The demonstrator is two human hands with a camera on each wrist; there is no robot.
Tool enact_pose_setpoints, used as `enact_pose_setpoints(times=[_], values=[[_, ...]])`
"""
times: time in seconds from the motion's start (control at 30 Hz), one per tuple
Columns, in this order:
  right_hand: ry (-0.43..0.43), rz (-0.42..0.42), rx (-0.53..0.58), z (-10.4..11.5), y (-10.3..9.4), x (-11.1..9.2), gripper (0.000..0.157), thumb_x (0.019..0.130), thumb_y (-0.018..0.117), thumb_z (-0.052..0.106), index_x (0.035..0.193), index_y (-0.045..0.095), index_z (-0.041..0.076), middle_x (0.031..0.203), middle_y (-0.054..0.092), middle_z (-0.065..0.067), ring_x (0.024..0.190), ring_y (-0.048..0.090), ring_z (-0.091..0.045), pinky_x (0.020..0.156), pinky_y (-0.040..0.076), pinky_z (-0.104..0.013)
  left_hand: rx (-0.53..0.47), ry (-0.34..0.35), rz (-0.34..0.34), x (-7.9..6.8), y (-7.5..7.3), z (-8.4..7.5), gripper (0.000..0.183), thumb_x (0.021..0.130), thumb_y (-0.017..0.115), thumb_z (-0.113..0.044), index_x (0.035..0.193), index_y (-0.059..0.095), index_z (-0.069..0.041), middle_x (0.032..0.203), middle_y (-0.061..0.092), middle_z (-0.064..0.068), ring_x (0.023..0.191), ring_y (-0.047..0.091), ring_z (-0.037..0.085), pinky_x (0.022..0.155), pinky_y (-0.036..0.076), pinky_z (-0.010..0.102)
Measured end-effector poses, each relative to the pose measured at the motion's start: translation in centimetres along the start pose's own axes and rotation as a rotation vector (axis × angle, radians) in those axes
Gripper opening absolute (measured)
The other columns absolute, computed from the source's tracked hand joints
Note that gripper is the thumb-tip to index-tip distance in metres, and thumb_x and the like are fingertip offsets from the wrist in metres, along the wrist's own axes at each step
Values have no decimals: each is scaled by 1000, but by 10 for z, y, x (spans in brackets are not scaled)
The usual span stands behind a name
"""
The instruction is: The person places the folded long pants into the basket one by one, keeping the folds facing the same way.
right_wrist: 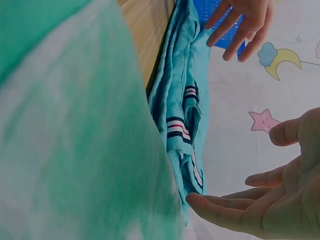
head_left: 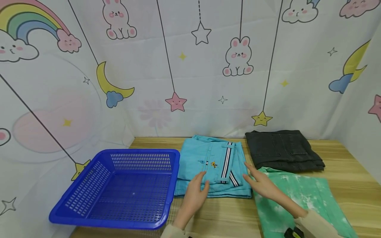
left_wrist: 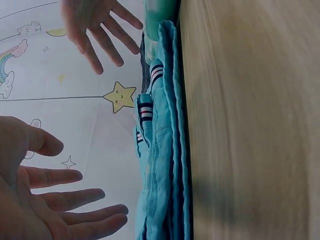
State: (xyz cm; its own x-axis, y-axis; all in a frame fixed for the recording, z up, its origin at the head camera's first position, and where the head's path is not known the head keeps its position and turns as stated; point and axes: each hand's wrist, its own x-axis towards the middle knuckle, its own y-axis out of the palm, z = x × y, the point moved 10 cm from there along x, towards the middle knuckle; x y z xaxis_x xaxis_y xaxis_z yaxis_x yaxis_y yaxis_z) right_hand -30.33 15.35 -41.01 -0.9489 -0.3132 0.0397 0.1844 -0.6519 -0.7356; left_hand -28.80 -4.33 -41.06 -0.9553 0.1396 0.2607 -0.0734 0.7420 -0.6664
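Note:
Folded light-blue pants with navy-and-white striped trim lie in the middle of the wooden table. My left hand hovers over their front left part, fingers spread and holding nothing. At their right edge is my right hand, its fingers extended and likewise holding nothing. The left wrist view has the pants' layered side beside my loosely bent left fingers. In the right wrist view, the right fingertips come right up to the striped edge.
A blue plastic basket with perforated sides stands to the left, nothing in it. Folded dark grey jeans lie at the back right. Green tie-dye folded cloth is in front of them, under the right forearm. A printed curtain hangs behind.

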Motion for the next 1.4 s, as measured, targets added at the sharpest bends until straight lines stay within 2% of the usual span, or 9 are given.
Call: enact_pose_setpoints(times=[0.23,0.43,0.6,0.7,0.87,1.1,1.23,1.4], values=[[46,25,55,-7,4,-2,59,95,40,31,141,19,1,139,27,-30,116,42,-46,84,44,-53,-32,-12,-43,-4,-2,5,37,91,47,-16,125,48,0,124,52,19,116,49,34,94,42,45],[107,59,130,-13,9,-6,60,94,40,34,140,21,0,138,29,-31,117,43,-45,85,44,-51,-144,-73,-95,-9,-2,16,36,89,49,-11,122,49,4,118,55,22,100,57,35,80,49,43],[192,114,305,-19,17,-9,63,93,41,37,140,20,0,139,24,-33,120,37,-46,81,48,-46,-217,-111,-138,-13,-5,21,35,87,50,-7,119,50,8,112,57,26,89,62,34,69,53,37],[240,154,407,-21,21,-11,65,93,40,39,140,18,-2,140,21,-34,121,35,-47,81,49,-46,-243,-150,-157,-17,-7,25,36,86,51,-6,118,49,10,111,57,28,88,62,34,70,53,36],[328,184,464,-25,26,-15,66,93,38,42,140,19,-1,139,21,-33,118,39,-47,79,49,-46,-298,-216,-185,-23,-10,32,35,85,52,-5,116,50,11,108,59,28,89,62,36,74,52,40],[396,200,508,-30,29,-18,63,93,39,37,140,21,-1,140,19,-33,118,40,-47,80,50,-45,-433,-327,-176,-31,-10,43,35,86,49,-5,116,49,13,107,58,30,91,61,36,72,52,38],[405,211,531,-31,30,-19,64,93,40,38,140,20,0,140,19,-32,119,39,-46,81,50,-44,-528,-367,-141,-35,-9,46,36,88,44,-4,118,45,15,110,54,34,89,61,35,71,53,38],[397,224,554,-32,30,-21,64,93,38,38,140,18,0,140,20,-32,120,38,-46,81,49,-45,-575,-391,-97,-40,-8,48,38,90,42,-6,120,42,16,111,53,34,90,60,33,71,53,38]])
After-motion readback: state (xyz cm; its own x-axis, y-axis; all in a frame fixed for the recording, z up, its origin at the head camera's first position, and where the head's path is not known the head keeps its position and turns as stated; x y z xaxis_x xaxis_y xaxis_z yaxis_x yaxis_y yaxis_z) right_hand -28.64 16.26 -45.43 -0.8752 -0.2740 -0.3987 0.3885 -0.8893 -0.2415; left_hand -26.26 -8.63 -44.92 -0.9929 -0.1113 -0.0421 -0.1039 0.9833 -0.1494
